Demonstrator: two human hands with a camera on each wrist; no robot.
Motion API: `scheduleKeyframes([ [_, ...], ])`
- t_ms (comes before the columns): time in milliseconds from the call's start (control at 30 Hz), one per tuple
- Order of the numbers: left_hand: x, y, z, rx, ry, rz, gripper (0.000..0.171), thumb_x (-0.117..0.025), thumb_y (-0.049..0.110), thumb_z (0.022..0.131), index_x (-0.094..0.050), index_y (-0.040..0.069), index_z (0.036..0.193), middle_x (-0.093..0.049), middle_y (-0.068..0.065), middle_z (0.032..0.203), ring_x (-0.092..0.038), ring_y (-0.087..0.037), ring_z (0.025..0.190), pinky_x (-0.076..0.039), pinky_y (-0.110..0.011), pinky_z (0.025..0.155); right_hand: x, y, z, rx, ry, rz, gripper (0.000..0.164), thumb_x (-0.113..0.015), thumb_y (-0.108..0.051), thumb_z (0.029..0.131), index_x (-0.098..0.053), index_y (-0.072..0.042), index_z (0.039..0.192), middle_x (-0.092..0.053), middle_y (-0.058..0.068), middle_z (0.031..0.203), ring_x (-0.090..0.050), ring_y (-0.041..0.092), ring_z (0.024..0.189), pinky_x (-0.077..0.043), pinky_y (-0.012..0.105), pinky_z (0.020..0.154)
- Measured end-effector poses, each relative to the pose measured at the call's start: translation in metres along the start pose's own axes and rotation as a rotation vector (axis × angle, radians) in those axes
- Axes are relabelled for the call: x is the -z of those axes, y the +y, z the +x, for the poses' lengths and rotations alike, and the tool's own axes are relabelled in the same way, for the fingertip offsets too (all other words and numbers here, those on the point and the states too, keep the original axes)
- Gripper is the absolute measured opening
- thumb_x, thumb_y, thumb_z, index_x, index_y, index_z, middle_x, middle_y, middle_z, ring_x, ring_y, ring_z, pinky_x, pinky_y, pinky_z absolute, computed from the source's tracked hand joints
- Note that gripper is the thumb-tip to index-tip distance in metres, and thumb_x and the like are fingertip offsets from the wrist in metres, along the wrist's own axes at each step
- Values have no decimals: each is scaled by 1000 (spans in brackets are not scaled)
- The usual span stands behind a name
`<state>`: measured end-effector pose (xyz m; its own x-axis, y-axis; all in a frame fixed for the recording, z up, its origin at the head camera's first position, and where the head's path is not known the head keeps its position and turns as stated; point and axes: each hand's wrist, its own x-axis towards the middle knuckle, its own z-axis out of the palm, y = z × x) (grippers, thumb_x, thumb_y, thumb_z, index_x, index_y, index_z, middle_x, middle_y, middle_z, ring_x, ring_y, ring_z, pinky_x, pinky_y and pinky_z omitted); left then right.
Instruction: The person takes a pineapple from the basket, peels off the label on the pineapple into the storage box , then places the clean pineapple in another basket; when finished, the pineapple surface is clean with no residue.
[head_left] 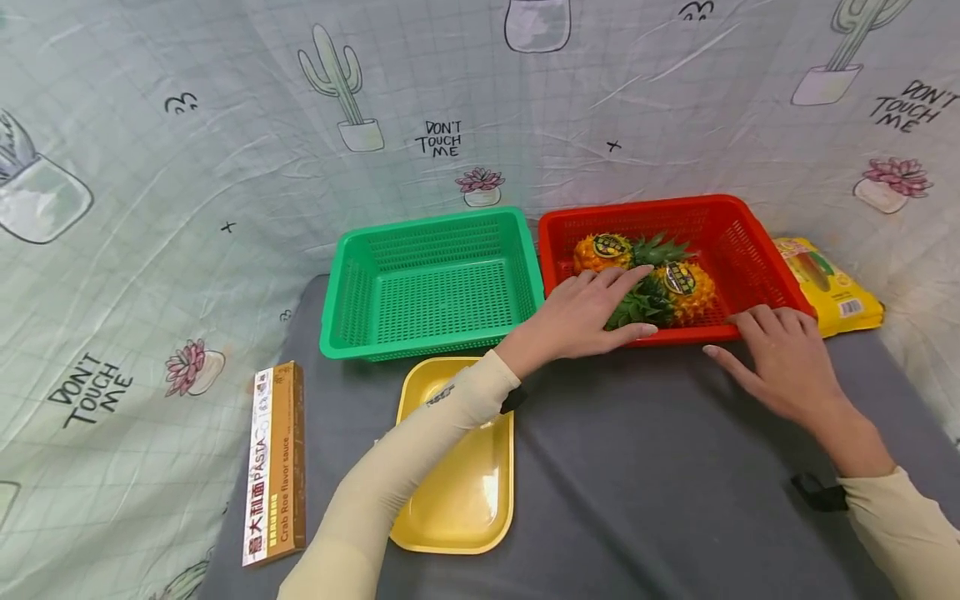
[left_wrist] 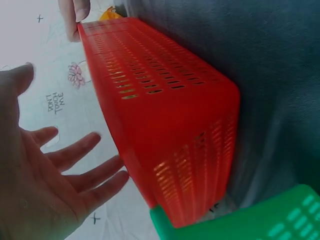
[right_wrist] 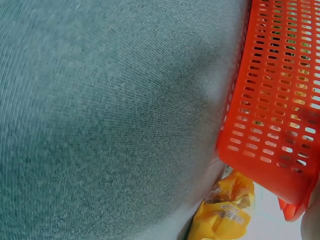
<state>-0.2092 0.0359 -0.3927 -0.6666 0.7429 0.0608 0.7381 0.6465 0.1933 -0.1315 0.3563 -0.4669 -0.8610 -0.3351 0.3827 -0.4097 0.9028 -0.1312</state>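
Note:
Two small pineapples, one at the back left and one nearer the front, lie in the red basket. In the head view my left hand reaches over this basket's front left part, its fingers spread above the pineapples and partly covering them. The left wrist view shows that palm and its fingers beside the basket's rim, holding nothing. At the front right rim is my right hand, with loosely bent fingers at the edge and the thumb in front. Whether it bears on the rim is unclear.
A green basket stands left of the red one. In front of it lies a yellow tray, partly under my left forearm. A pasta box lies at the far left; a yellow packet rests right of the red basket.

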Motion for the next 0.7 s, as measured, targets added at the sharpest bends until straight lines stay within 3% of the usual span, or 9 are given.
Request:
scheduleKeyframes([
  [200, -1, 4, 19, 32, -62, -74, 89, -41, 80, 98, -15, 35, 170, -43, 1, 161, -53, -19, 131, -48, -37, 101, 1, 3, 0, 6, 16, 18, 38, -67, -37, 102, -61, -1, 113, -58, 24, 112, -48, 52, 106, -32, 67, 97],
  [333, -3, 2, 33, 44, -98, -112, 89, -44, 79, 98, -20, 32, 170, -41, 2, 162, -50, -18, 136, -46, -37, 107, 0, 5, 0, 7, 27, 15, 33, -68, -32, 102, -61, -2, 114, -59, 24, 112, -48, 52, 106, -33, 68, 95],
  [500, -8, -5, 47, 74, -150, -204, 92, -48, 79, 97, -19, 30, 170, -32, 6, 168, -38, -11, 147, -37, -35, 115, -1, 6, -1, 12, 45, 19, 31, -69, -29, 101, -62, -2, 114, -60, 24, 111, -50, 52, 105, -34, 68, 94],
  [700, -14, -12, 55, 82, -163, -167, 91, -47, 79, 97, -23, 28, 169, -31, 2, 168, -36, -14, 149, -34, -37, 118, -2, 7, 0, 42, 80, 31, 31, -66, -29, 102, -62, -1, 114, -61, 23, 111, -51, 51, 104, -35, 67, 93],
])
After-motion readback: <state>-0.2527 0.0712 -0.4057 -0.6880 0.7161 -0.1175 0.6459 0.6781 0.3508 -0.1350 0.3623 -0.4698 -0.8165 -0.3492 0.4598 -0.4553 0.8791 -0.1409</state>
